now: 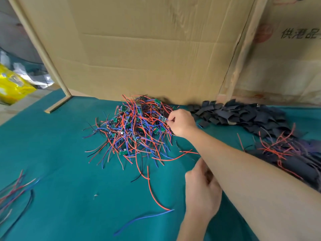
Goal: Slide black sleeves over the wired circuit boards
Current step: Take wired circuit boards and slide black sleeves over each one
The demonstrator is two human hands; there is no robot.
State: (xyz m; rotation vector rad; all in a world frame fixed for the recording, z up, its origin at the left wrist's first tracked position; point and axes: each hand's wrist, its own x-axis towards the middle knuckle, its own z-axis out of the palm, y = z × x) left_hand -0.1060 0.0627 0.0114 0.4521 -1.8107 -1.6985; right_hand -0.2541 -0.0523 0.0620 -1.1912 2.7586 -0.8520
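Right hand (181, 122) pinching a wired board (162, 119) at the tangled heap's right edge.
Lifting risks dragging neighbouring boards along, since the red and blue leads are knotting through the pile of wired circuit boards (135, 126) at centre frame; the forearm is crossing from lower right. Left hand (202, 193), lower centre, is curling its fingers; what it holds, I cannot tell. Black sleeves (243, 115) are lying heaped at right on the desk (69, 171).

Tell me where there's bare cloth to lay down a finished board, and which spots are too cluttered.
Free: the green cloth between the pile of wired boards, the loose wires at the left edge and the left hand; also the strip left of the pile, toward the wooden strip. Crowded: the black sleeves and the sleeved boards on the right, where the right hand reaches.
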